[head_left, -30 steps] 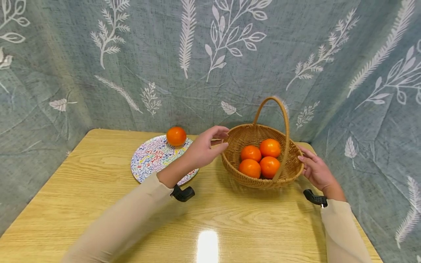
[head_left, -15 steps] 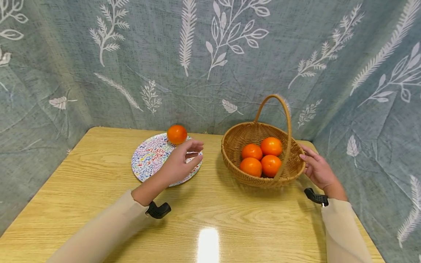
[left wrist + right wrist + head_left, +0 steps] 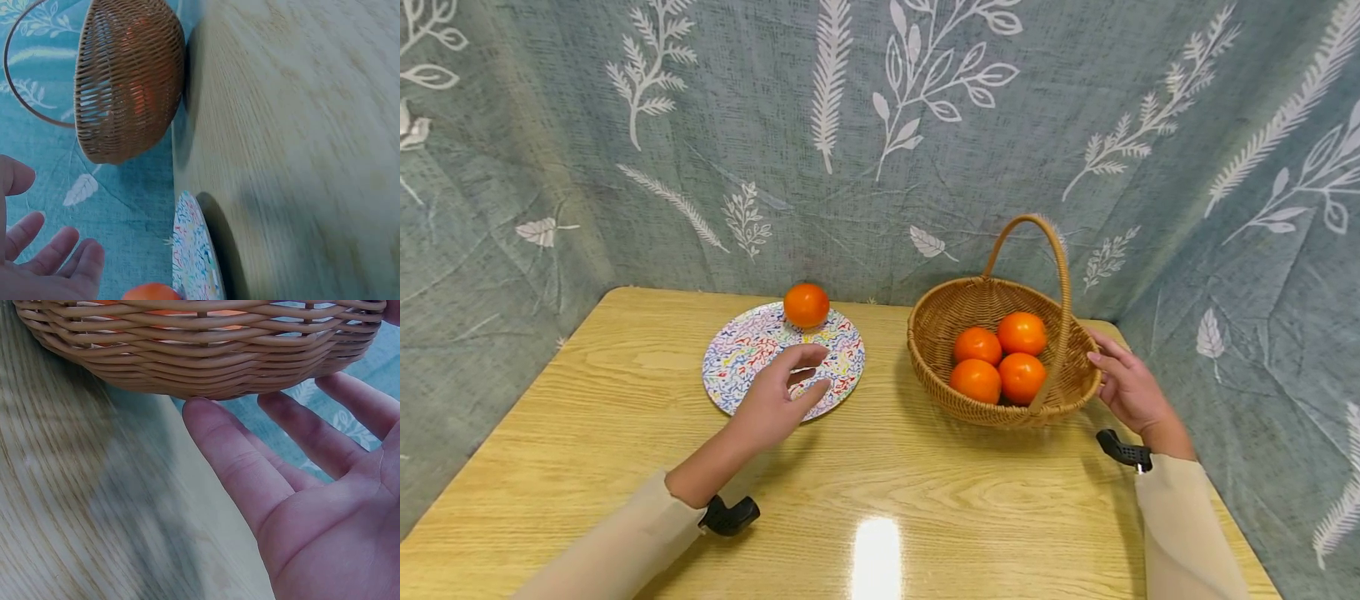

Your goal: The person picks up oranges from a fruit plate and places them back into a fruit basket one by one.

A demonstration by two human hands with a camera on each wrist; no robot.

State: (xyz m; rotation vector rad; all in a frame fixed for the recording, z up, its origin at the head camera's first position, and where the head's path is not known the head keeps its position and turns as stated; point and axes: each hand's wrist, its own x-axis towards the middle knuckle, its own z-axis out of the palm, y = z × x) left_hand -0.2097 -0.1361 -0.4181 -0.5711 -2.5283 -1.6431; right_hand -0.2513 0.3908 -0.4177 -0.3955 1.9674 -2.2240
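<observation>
My left hand (image 3: pixel 775 402) hovers above the front of a round, multicoloured speckled plate (image 3: pixel 730 358). Its fingers are loosely bent, thumb apart, with nothing between them. At the plate's back edge lies a glossy orange fruit (image 3: pixel 807 305) resembling a persimmon. To the right, a brown wicker basket (image 3: pixel 934 385) with a tall arched handle carries several similar fruits (image 3: pixel 976 382). My right hand (image 3: pixel 1131 392) holds the basket's right side, thumb at the rim. In the right wrist view, its fingertips (image 3: pixel 203 415) meet the woven outer wall from below. The basket hides the far fingertips in the head view.
The pale wooden table (image 3: pixel 887 483) runs from the front to a green-blue leaf-patterned cloth (image 3: pixel 760 125) hanging behind and on both sides. The basket handle (image 3: pixel 1063 292) arches above the basket's right part. Table surface separates plate and basket.
My left hand has moved from beside the basket's left rim, leftward and toward me, to over the plate's front. My right hand stays at the basket, and the fruits keep their places.
</observation>
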